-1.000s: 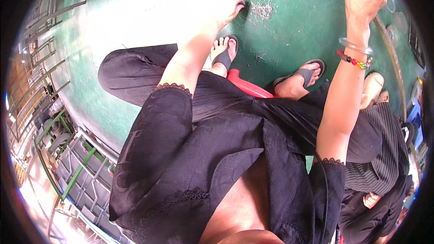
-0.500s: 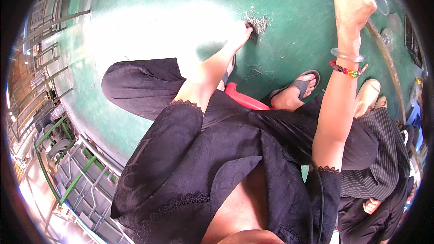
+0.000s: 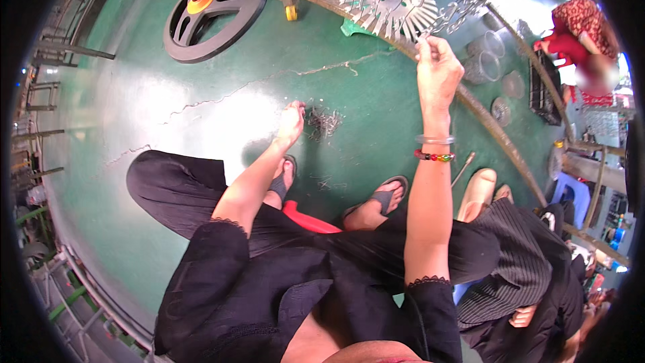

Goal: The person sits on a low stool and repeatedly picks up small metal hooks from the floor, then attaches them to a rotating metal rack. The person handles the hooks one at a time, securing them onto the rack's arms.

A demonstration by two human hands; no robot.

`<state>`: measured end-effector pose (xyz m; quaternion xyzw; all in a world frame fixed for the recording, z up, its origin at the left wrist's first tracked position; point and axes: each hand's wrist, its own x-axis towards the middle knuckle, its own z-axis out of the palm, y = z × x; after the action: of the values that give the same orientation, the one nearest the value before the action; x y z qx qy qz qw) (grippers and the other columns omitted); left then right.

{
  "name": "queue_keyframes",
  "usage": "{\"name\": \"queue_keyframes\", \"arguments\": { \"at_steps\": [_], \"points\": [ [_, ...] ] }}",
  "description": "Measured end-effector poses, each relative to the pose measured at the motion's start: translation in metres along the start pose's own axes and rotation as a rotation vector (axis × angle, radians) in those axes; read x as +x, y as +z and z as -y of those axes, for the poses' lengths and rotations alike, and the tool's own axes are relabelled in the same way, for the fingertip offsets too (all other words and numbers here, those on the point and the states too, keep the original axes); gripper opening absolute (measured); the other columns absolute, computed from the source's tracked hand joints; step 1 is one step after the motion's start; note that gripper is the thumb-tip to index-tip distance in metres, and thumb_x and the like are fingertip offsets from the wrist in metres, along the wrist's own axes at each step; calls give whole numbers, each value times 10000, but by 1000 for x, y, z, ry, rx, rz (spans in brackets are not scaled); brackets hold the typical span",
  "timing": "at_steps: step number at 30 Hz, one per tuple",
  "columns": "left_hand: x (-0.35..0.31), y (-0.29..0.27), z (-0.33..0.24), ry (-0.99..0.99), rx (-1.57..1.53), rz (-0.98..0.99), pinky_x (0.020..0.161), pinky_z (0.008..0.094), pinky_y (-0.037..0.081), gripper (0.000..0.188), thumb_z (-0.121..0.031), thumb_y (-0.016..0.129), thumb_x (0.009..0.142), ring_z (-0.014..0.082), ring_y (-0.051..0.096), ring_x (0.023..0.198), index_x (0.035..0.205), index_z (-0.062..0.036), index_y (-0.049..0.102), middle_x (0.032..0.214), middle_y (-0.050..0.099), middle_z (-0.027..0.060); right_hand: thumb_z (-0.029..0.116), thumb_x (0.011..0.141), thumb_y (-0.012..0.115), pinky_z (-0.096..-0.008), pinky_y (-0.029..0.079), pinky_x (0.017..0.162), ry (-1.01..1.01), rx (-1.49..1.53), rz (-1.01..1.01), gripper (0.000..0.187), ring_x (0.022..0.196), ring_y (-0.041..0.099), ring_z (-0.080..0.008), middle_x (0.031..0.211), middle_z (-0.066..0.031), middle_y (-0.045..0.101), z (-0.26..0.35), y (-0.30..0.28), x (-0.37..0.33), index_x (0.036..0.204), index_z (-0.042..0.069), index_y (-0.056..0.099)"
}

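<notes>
Leftward, open floor (image 3: pixel 101 114) | left hand (image 3: pixel 292 121) beside wires (image 3: pixel 326 123), grip unclear | right hand (image 3: pixel 438 70) pinched near disc (image 3: pixel 406 19) edge

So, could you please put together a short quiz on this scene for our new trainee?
1. True or false: the beaded bracelet is on the left arm.
2. Which is nearest the left hand: A) black wheel, B) pile of thin metal pieces, C) yellow caster?
3. Fill in the colour: the floor is mostly ____.

Key: 1. False; it is on the right arm. 2. B. 3. Green.
</notes>
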<state>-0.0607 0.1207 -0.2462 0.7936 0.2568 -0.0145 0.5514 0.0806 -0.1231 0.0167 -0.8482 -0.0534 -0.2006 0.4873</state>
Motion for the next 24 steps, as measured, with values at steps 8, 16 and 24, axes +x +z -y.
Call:
{"name": "queue_keyframes", "arguments": {
  "at_steps": [8, 16, 24],
  "points": [
    [-39, 25, -244, 362, -423, 207, 595, 233, 464, 196, -176, 546, 934, 78, 539, 688, 1062, -48, 620, 832, 592, 17, 77, 854, 620, -228, 491, 602, 82, 62, 181, 127, 630, 631, -96, 736, -79, 681, 15, -13, -11, 900, -37, 653],
    [-40, 31, -279, 450, -432, 361, 613, 238, 466, 190, -124, 537, 926, 73, 526, 630, 1054, -3, 609, 817, 591, 20, 71, 843, 618, -250, 499, 596, 140, 32, 203, 127, 625, 655, -117, 729, -92, 688, 21, -24, -13, 898, -37, 656],
    [-31, 27, -258, 590, -339, 366, 635, 252, 479, 173, -129, 546, 920, 87, 542, 647, 1025, -17, 628, 817, 619, 26, 93, 828, 645, -252, 504, 600, 134, -3, 331, 168, 636, 658, -118, 746, -103, 692, 38, -29, -17, 935, -35, 669]
  ]
}}
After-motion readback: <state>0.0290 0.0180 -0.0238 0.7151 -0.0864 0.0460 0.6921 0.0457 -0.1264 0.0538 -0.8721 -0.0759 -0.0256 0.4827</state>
